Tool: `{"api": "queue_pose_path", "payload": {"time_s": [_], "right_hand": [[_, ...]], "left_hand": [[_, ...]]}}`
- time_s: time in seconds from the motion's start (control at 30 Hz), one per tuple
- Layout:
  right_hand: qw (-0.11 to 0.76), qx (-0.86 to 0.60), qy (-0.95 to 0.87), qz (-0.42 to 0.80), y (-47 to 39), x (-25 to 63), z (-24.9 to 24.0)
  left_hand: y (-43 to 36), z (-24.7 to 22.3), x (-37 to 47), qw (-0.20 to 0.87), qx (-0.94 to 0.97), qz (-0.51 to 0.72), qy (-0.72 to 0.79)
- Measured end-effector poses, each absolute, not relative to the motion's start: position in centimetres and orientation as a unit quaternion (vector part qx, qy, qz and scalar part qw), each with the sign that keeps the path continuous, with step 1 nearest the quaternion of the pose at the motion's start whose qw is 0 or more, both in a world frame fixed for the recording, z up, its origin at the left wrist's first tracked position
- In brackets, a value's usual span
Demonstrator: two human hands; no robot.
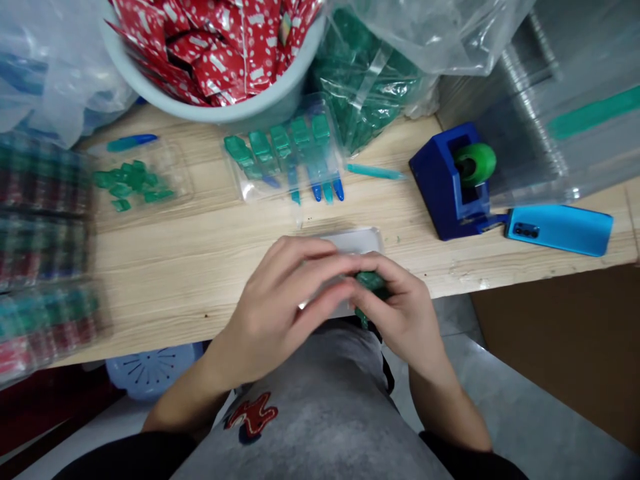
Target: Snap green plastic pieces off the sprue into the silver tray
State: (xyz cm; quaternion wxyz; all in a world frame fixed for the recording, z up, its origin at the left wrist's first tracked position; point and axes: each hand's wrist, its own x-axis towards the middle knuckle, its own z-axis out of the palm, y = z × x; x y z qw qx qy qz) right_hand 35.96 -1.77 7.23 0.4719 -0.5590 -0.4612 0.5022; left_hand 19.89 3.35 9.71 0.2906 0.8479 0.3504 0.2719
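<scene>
Both of my hands meet over a whitish tray-like object [367, 239] near the table's front edge. My right hand [407, 310] is closed around a crumpled green translucent plastic piece [371, 280], part of which hangs below the fingers. The fingers of my left hand [285, 303] are drawn together in a pinch, their tips against those of my right hand; whatever they grip is hidden and slightly blurred. Farther back lies a clear plastic tray [249, 192] with a row of green wrapped pieces [280, 141] in it.
A bucket [220, 115] of red printed packets stands behind. Another clear tray [183, 187] holds loose green pieces; packed trays [45, 247] are stacked at left. On the right are a blue tape dispenser [433, 180], a blue phone [565, 230] and a green bag [360, 87].
</scene>
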Motion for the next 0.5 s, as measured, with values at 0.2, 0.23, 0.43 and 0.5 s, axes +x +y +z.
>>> {"api": "queue_pose_path", "payload": {"time_s": [0.2,0.23,0.43,0.5], "right_hand": [[0.448,-0.567,-0.507,0.469,-1.78,35.64,7.16],[0.443,-0.574,-0.506,0.467,-1.77,35.66,7.21],[0.413,-0.600,-0.552,0.406,-1.93,35.58,7.42],[0.407,-0.603,-0.590,0.350,-2.08,35.39,7.33]], "left_hand": [[3.17,9.63,20.61,0.349,0.836,0.265,0.329],[3.23,9.51,20.51,0.377,0.819,0.275,0.333],[3.04,9.48,20.19,0.329,0.848,0.252,0.331],[2.86,9.52,20.48,0.271,0.869,0.243,0.335]]}}
